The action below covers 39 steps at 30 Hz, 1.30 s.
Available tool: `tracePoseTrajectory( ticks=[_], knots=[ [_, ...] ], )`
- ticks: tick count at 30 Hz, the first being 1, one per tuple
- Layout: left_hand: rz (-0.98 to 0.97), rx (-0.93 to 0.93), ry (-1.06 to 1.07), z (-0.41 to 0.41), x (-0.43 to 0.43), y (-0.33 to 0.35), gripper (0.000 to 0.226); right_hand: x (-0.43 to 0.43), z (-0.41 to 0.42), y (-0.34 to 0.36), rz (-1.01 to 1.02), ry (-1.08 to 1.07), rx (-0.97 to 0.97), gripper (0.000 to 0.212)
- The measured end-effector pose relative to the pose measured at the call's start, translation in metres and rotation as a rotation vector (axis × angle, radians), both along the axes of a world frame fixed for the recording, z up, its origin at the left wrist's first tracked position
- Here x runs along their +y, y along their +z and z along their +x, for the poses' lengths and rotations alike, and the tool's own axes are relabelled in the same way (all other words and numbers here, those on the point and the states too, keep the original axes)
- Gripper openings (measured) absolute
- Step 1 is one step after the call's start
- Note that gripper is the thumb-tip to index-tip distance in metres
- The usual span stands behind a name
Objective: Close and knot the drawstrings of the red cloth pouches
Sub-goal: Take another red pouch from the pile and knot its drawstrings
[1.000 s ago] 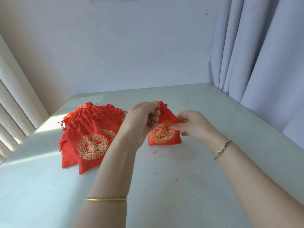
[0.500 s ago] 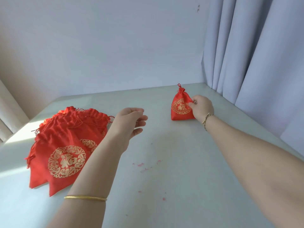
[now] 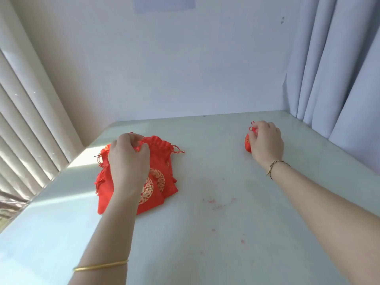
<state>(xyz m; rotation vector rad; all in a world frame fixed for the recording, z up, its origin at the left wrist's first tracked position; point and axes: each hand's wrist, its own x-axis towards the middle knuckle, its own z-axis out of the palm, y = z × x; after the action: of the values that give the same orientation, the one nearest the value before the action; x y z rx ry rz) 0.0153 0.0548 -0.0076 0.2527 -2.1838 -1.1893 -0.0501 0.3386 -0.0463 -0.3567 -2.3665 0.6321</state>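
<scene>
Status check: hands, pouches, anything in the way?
Left hand grips the top pouch of the pile at its rim. Right hand holds a separate pouch, far right on the table. Nothing in the way; only red flecks between.

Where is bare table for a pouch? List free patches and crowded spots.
Free: the middle of the table between the pile of pouches and the right hand; the near stretch, bare but for red flecks. Crowded: left, where the left hand grips the pile; far right, the held small pouch.
</scene>
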Motion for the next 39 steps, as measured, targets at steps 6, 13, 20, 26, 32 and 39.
tracePoseTrajectory(
  ticks=[6, 13, 20, 26, 32, 39],
  knots=[
    [-0.154, -0.153, 0.136, 0.016, -0.039, -0.013, 0.038, -0.122, 0.052, 0.010, -0.318, 0.548, -0.056, 0.022],
    [-0.340, -0.276, 0.164, 0.014, -0.046, -0.010, 0.043, -0.192, 0.072, 0.009, -0.362, 0.744, -0.121, 0.018],
    [-0.224, -0.153, -0.006, 0.011, -0.061, -0.007, 0.009, -0.202, 0.074, 0.004, -0.438, 0.757, -0.161, 0.028],
    [-0.033, -0.041, -0.621, 0.034, -0.030, 0.036, 0.016, -0.162, 0.087, 0.020, -1.055, 0.838, -0.113, 0.046],
    [-0.032, -0.062, -0.764, 0.037, 0.011, 0.029, 0.013, -0.110, 0.106, 0.033, -0.920, 0.850, 0.085, 0.012],
    [-0.093, -0.405, -0.774, 0.034, 0.012, 0.008, 0.014, -0.081, 0.093, 0.036, -0.739, 0.731, 0.069, 0.011]
  ],
)
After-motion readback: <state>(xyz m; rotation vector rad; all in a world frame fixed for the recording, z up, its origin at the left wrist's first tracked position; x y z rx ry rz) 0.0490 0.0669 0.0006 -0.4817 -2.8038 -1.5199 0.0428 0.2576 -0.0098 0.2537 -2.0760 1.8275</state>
